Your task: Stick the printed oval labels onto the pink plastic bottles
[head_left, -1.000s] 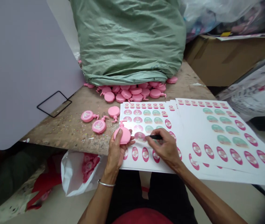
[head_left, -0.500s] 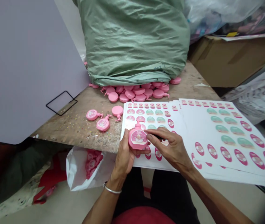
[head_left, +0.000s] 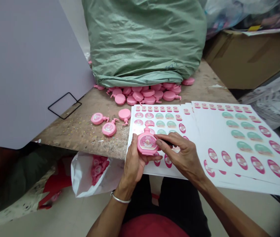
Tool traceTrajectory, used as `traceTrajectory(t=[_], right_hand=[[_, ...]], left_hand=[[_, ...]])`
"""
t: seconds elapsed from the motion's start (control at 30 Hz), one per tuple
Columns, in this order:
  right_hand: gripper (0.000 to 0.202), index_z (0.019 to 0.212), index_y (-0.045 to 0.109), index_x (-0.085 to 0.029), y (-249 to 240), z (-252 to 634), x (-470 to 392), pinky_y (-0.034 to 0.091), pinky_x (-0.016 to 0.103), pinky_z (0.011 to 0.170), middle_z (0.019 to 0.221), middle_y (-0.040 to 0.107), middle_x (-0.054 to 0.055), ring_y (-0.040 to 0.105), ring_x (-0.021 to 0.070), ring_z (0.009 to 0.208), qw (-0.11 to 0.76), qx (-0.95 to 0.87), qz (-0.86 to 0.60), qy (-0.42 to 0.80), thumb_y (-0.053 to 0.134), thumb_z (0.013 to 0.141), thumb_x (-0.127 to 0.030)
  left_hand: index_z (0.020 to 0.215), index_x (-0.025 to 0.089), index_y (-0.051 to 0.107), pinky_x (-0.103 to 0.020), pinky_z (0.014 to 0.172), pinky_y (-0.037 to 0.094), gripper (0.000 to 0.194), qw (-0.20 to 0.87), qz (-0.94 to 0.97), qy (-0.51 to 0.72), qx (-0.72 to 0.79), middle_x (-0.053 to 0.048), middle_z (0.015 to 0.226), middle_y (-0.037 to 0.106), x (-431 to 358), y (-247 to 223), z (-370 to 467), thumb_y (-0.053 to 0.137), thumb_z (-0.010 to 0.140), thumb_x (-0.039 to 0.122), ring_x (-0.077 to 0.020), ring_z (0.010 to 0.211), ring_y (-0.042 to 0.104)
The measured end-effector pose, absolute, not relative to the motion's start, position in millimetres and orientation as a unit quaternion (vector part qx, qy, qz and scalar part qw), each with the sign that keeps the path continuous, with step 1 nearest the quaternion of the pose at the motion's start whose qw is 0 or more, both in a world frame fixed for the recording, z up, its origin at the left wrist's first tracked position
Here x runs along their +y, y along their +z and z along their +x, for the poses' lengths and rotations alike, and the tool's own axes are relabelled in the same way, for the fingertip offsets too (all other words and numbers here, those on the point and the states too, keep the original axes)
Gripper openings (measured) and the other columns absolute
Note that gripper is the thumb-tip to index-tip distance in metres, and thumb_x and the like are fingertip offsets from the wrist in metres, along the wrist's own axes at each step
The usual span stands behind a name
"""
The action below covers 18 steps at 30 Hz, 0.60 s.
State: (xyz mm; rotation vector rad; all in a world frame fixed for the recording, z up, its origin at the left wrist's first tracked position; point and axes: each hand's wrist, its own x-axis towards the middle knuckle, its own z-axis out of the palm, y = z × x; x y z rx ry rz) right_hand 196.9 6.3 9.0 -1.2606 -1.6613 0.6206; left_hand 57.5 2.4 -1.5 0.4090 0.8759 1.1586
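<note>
My left hand is closed round the lower left side of a small pink toy pump bottle, its pump pointing away from me and a baby label on its front. At the bottle's right edge, the thumb and fingers of my right hand touch or nearly touch the label. A thin dark tool shows between those fingers, mostly hidden. Beneath both hands lies a sheet of stickers in pink and green. Left of it are two labelled pink bottles and one bottle with a plain side up.
A large green sack stands at the back with several pink bottles spilling from under it. More sticker sheets lie to the right. A white bag of bottles hangs below the table edge. A grey panel blocks the left.
The view has shifted slightly. Both hands stay on the bottle, and the right fingers have moved a little along its right edge.
</note>
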Motion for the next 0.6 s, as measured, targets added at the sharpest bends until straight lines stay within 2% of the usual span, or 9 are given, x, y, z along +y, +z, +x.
traceTrajectory(t=[0.37, 0.5, 0.6], right_hand=[[0.019, 0.097, 0.072, -0.023, 6.1, 198.9, 7.1, 0.044, 0.032, 0.063, 0.069, 0.06, 0.002, 0.051, 0.0165, 0.067, 0.462, -0.677, -0.517, 0.247, 0.061, 0.085, -0.034], [0.019, 0.097, 0.072, -0.022, 7.8, 198.1, 7.9, 0.044, 0.032, 0.064, 0.07, 0.061, 0.002, 0.051, 0.0168, 0.068, 0.459, -0.68, -0.519, 0.239, 0.062, 0.085, -0.033], [0.019, 0.096, 0.071, -0.021, 6.8, 197.4, 8.6, 0.044, 0.032, 0.065, 0.07, 0.061, 0.002, 0.052, 0.0163, 0.067, 0.457, -0.691, -0.513, 0.223, 0.061, 0.086, -0.032]], left_hand=[[0.118, 0.013, 0.06, -0.034, 0.067, 0.06, 0.049, 0.731, 0.184, 0.526, 0.394, -0.013, 0.105, 0.07, 4.0, -2.1, 58.9, 0.045, 0.091, 0.051, -0.0234, 0.084, 0.07], [0.118, 0.014, 0.061, -0.033, 0.067, 0.06, 0.053, 0.734, 0.181, 0.526, 0.39, -0.012, 0.103, 0.07, 4.2, -0.1, 58.8, 0.045, 0.089, 0.055, -0.0223, 0.083, 0.069], [0.116, 0.015, 0.06, -0.03, 0.067, 0.059, 0.049, 0.721, 0.223, 0.53, 0.387, -0.01, 0.101, 0.069, 3.6, -0.3, 59.4, 0.055, 0.084, 0.053, -0.02, 0.081, 0.068]])
